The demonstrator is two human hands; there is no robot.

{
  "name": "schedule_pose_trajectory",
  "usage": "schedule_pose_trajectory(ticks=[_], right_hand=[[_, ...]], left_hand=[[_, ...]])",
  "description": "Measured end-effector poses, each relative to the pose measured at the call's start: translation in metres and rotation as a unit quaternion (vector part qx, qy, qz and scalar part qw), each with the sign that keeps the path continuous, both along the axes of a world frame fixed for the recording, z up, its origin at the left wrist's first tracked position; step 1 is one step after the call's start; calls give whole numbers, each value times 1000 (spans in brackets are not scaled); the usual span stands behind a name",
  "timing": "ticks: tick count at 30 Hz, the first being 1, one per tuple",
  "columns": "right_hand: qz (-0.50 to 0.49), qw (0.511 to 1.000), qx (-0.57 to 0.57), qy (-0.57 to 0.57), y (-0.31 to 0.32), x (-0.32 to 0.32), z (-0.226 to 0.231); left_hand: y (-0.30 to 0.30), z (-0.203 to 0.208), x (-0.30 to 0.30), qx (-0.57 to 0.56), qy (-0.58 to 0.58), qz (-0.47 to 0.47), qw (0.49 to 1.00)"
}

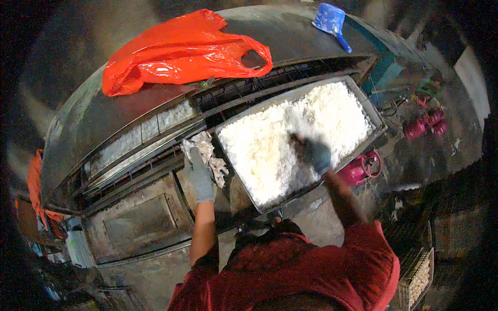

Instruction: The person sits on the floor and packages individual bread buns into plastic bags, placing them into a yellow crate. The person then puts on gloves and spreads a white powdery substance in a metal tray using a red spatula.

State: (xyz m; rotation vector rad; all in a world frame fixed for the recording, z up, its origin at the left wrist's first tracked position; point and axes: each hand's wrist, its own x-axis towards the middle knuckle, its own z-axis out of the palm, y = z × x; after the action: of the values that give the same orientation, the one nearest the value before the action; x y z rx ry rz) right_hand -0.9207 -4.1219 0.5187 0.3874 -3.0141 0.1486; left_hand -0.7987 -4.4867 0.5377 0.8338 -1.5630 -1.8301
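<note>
A large rectangular metal tray [244, 189] is filled with white, loose, crumbly material [270, 155]. At its left side my left hand [198, 173], in a grey glove, is closed on a crumpled pale rag [205, 147] pressed close to the tray's edge. Over the tray's right half is my right hand [315, 154], also gloved and blurred by motion. It looks closed, with a brown bit and a pale smear beyond the fingers; what it grips cannot be made out. The white surface is uneven, heaped more toward the far right.
A long metal oven-like unit with a slotted opening [228, 103] runs behind the tray. On its top lie a red plastic bag [176, 52] and a blue dipper [329, 20]. Pink gas cylinders [358, 168] stand to the right. A crate [419, 277] sits at lower right.
</note>
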Motion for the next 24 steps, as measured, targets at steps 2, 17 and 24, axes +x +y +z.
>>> schedule_pose_trajectory(ticks=[2, 17, 24], right_hand=[[-8, 999, 16, -36, 19, -49, 17], [99, 988, -118, -7, 98, -174, 22], [262, 958, -76, -91, -24, -150, -16]], left_hand=[[0, -27, 10, 98, 58, -32, 993], [63, -56, -55, 183, 79, -153, 968], [72, -69, -60, 85, 69, -121, 987]])
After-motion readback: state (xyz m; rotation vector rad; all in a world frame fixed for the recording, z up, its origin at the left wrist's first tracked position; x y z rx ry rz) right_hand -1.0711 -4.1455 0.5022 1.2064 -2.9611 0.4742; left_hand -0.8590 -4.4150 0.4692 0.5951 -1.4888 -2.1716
